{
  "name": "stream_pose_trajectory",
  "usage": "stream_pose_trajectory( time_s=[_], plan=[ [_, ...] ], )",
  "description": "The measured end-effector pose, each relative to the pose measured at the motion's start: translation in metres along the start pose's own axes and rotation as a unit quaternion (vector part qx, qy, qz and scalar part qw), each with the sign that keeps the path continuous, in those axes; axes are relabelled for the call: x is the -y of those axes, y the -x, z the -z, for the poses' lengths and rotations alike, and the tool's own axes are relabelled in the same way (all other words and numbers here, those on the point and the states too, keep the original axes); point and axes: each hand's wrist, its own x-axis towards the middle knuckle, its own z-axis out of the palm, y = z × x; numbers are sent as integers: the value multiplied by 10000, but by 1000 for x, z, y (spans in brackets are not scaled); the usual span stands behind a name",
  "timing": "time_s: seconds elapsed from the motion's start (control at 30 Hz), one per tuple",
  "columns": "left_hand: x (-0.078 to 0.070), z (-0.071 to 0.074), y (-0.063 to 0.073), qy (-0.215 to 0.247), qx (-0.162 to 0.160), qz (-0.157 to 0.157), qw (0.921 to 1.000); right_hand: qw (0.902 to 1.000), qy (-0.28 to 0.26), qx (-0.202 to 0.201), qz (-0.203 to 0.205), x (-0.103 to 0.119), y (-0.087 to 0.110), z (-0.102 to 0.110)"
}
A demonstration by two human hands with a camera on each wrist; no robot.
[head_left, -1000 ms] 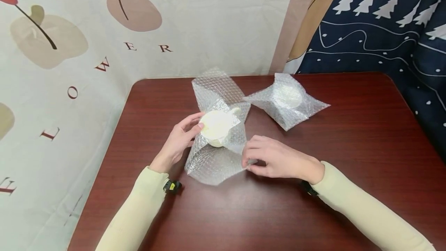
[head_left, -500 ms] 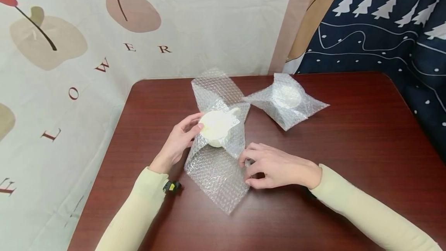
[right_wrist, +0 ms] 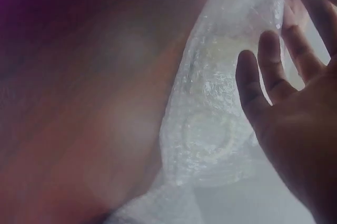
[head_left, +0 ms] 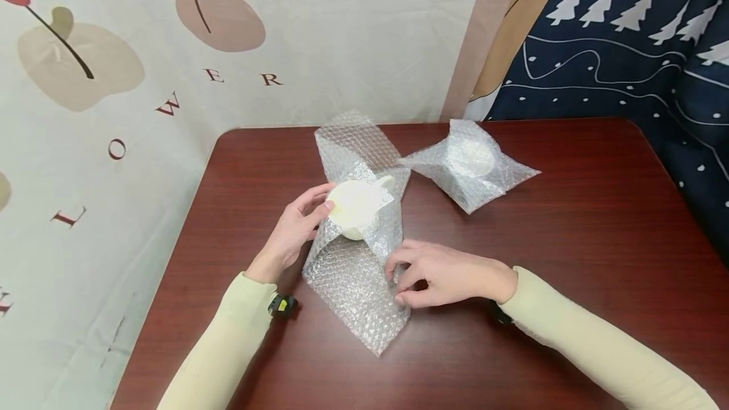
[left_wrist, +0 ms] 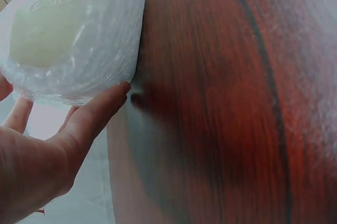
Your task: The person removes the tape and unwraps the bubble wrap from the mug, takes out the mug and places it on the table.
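A pale yellow mug (head_left: 353, 204), its handle showing at the far right, sits amid a sheet of bubble wrap (head_left: 359, 290) on the table. My left hand (head_left: 290, 226) grips the mug's left side through the wrap, thumb near the top rim. In the left wrist view the mug (left_wrist: 45, 34) shows faintly through the plastic. At the wrap's near right edge, my right hand (head_left: 441, 274) pinches the side flap with curled fingers. Its outer fingers (right_wrist: 251, 79) stand apart beside the wrap in the right wrist view. The sheet's near corner lies flat, pointing towards me.
A second bubble-wrapped bundle (head_left: 473, 160) with a round pale top lies at the back right, a pointed corner close to the first sheet. The dark red table (head_left: 598, 239) backs onto a printed white cloth (head_left: 364, 43) and a navy cloth (head_left: 592, 62).
The near corner of the wrap, folded up before, has come down flat towards me. My right hand has shifted slightly left and nearer along the wrap's edge. The left hand stays put.
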Motion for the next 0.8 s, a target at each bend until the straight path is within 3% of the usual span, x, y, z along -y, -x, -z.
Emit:
stream_pose_trajectory(
  time_s=[0.1,0.2,0.3,0.37,0.43,0.57,0.8],
  plan=[
    [-1,0,0,-27,-21,-16,10000,9953,-827,-452,-209,-4,2,5],
    [-2,0,0,-32,-49,-51,10000,9800,-1179,-1284,-956,-11,4,12],
    [-2,0,1,-22,-62,-72,10000,9462,-1113,-2078,-2217,-17,1,17],
    [-2,0,1,-3,-49,-72,10000,9210,-896,-2366,-2963,-23,-3,19],
    [-2,1,1,-27,-55,-69,10000,9041,-631,-2449,-3445,-28,-9,20],
    [-1,1,1,-50,-83,-75,9999,8942,-291,-2369,-3787,-39,-24,22],
    [1,-2,1,-19,-56,-160,9999,8785,-1202,-2173,-4082,-49,-41,22]
  ],
)
